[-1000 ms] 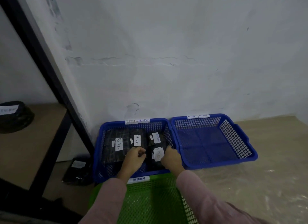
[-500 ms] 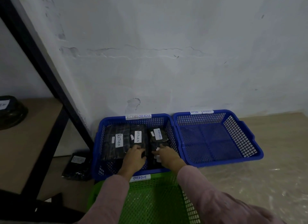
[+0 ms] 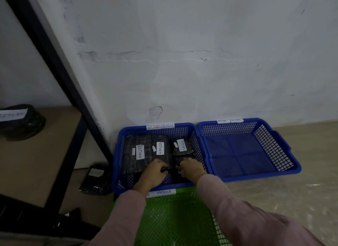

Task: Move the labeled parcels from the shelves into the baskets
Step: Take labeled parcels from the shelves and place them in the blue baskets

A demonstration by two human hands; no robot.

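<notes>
Parcels in the blue basket
Both arms reach in palm-down: left hand curls on the middle parcel edge; right hand covers another (grip unclear).

Floor: beige, glossy. Left blue basket on it, against wall. Right blue basket at its 3 o'clock, rims touching. Green basket at its 6 o'clock, touching near rim. Brown shelf board at 9 o'clock of view, carries black labelled parcel. Second black parcel below board, just beside left blue basket; floor or lower board, cannot tell.
</notes>
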